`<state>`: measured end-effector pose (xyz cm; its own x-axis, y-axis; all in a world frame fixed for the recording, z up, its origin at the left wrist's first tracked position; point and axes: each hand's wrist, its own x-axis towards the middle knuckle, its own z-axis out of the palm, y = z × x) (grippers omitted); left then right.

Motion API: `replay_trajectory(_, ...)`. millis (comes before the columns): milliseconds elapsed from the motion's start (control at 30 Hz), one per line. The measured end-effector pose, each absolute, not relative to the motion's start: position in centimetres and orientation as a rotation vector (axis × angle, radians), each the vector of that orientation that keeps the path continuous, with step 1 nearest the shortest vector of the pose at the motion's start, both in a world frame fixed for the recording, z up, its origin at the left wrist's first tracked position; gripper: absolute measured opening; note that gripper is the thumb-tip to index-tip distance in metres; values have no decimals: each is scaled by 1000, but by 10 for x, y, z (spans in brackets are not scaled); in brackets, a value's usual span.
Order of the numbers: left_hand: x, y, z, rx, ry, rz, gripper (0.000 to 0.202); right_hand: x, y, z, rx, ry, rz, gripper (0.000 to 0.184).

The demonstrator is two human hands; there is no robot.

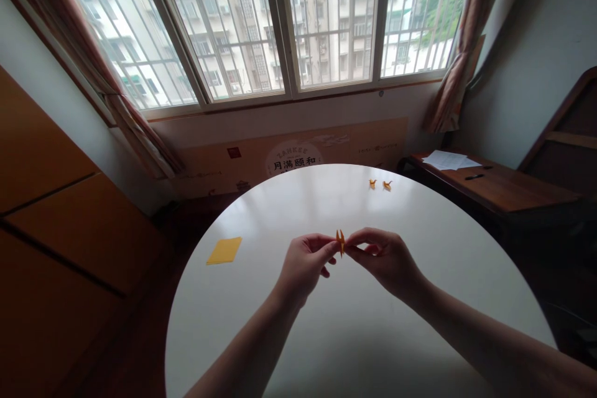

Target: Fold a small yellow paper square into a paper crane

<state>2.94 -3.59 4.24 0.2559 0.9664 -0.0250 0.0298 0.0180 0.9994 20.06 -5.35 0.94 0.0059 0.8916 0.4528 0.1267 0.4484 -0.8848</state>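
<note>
Both my hands meet above the middle of a round white table [280, 323]. My left hand [305, 261] and my right hand [385, 255] each pinch one side of a small folded orange paper figure [341, 240], held upright between the fingertips. Two finished small orange paper figures [380, 185] lie side by side near the table's far edge. A flat yellow paper sheet [224, 250] rests on the table's left part, away from both hands.
A brown desk [504, 186] with white papers [448, 160] and a black pen [474, 176] stands at the right. A cardboard panel [298, 155] leans under the barred window. Wooden furniture [60, 230] fills the left side.
</note>
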Motion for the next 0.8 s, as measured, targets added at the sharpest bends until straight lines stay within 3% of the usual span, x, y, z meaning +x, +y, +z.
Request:
replay_trajectory(267, 27, -34, 35, 1460, 1080, 985, 26, 204, -52, 14, -972, -1363, 1138, 31)
replay_trajectory(800, 28, -35, 42, 1325, 1060, 874, 20, 208, -46, 13, -1018, -1314, 1395, 31)
